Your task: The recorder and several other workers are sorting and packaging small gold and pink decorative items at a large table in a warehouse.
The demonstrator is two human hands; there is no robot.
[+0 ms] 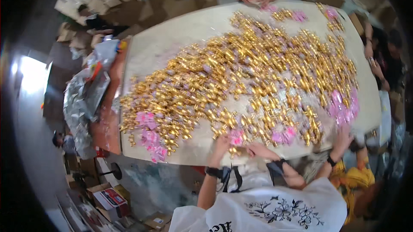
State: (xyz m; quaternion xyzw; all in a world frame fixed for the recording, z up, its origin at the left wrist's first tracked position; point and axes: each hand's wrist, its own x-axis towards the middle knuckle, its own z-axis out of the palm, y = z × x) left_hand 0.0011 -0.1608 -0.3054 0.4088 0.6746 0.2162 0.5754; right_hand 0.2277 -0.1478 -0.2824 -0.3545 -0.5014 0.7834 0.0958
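Framing a Pink Packet Between Two Hands at the Table's Near Edge

The pink packet [236, 137] lies at the near edge of the cream table [150, 45], between the left hand [220, 144] and the right hand [258, 149]. The fingers meet its left side and its lower right corner, an arrangement that probably steadies it from both sides. Blur hides the fingertips, so whether either grip is closed on it cannot be told. A bare strip of tabletop near the hands presumably leaves them working room, while the broad heap of glossy gold lobed pieces [241, 66] spreads across the middle, seemingly within reach from several sides. Other pink packets sit in loose clusters along the heap's border: near left [149, 139], just right of the hands [284, 136], and farther right [343, 106], beside a co-worker's hand [343, 137]. This edge placement likely keeps them distinct from the gold.
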